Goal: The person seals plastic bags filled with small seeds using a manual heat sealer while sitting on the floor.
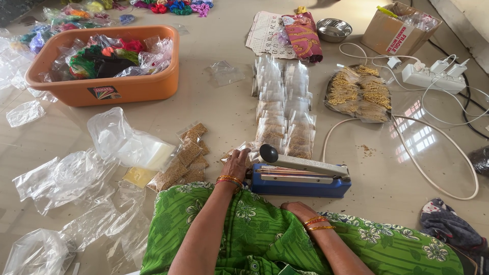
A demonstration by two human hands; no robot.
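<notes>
From the head camera, looking down over a lap draped in green flowered cloth (254, 229), the left hand (236, 164) reaches forward and rests at the left end of a blue heat sealer (300, 179), its fingers curled down over a small clear packet (243, 148) that lies at the sealer's mouth; the fingers look loosely closed on the packet's edge, though how firmly they pinch it cannot be told. The sealer's long axis runs from nine to three o'clock across the floor, its grey lever arm (303, 163) raised a little and ending in a black knob (268, 153) just at one o'clock from the left hand. The right hand (298, 209) lies low on the lap at six o'clock from the sealer body, close to it but apart, palm down, holding nothing. So the left hand is the nearer one to both packet and knob. At eleven o'clock from the left hand lies a fan of filled seed packets (186, 158); at twelve o'clock beyond the sealer two rows of sealed packets (282, 109) run away from the person. An orange tub (107, 86) sits far at ten o'clock, and a white power strip (427, 77) at two o'clock.
</notes>
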